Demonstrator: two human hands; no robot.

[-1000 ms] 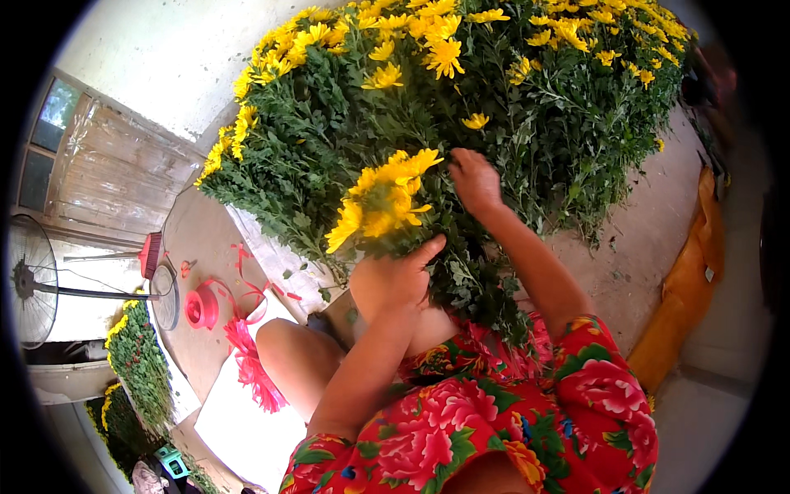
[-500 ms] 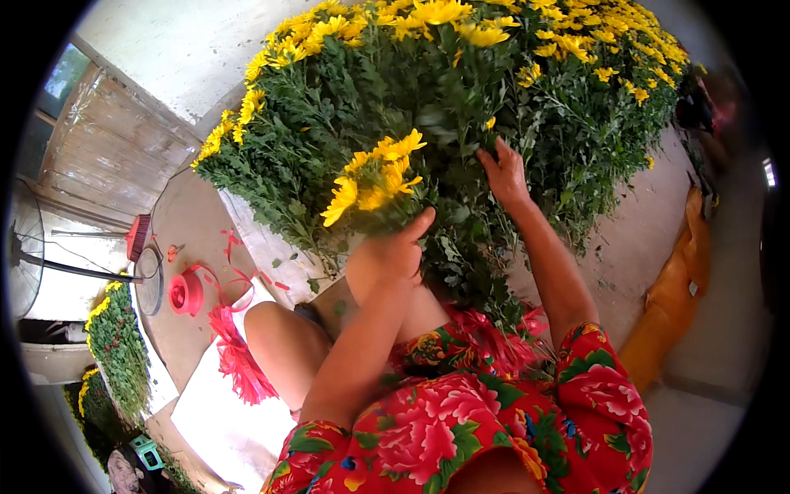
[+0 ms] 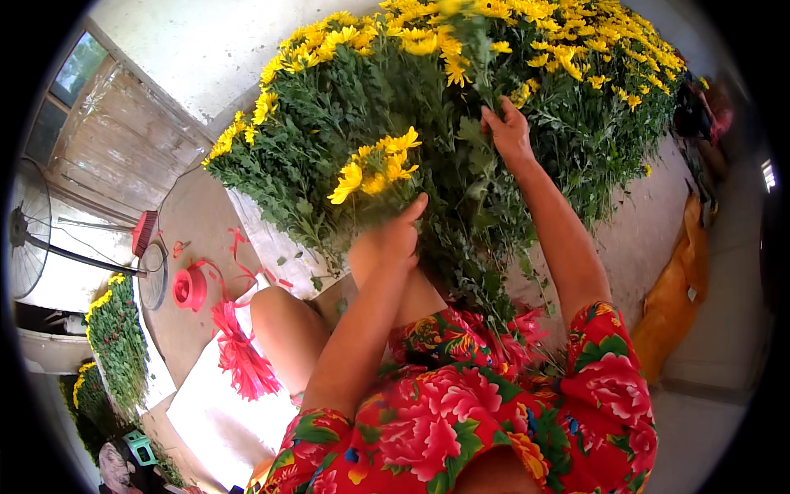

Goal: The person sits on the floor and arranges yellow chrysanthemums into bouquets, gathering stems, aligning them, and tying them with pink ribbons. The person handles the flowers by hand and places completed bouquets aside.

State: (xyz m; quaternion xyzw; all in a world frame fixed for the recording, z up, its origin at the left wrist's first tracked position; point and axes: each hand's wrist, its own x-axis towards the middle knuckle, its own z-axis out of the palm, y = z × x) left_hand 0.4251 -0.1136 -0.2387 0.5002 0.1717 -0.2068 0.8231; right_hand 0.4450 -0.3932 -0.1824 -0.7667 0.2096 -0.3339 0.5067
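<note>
My left hand (image 3: 397, 237) is closed around a small bunch of yellow chrysanthemums (image 3: 374, 171), held above my knee with the blooms facing up. Further up and to the right, my right hand (image 3: 510, 138) pinches the leafy stem of a single chrysanthemum (image 3: 476, 53), which is blurred by motion. Both hands are in front of a large heap of cut chrysanthemums (image 3: 354, 107), yellow heads at the top and green stems hanging toward me. The lower stems of the bunch are hidden behind my left hand.
Red ribbon strips (image 3: 243, 354) hang beside my left knee, near a red spool (image 3: 189, 286) on the floor. A standing fan (image 3: 29, 230) and a red brush (image 3: 143, 232) are at the left. More flower bundles (image 3: 119, 346) stand behind. An orange-brown dog-like shape (image 3: 675, 296) lies right; a person (image 3: 712, 115) sits beyond.
My right hand has moved upward, raising the chrysanthemum stem against the heap. My left hand, still around its bunch, has barely shifted. The whole view has tilted slightly.
</note>
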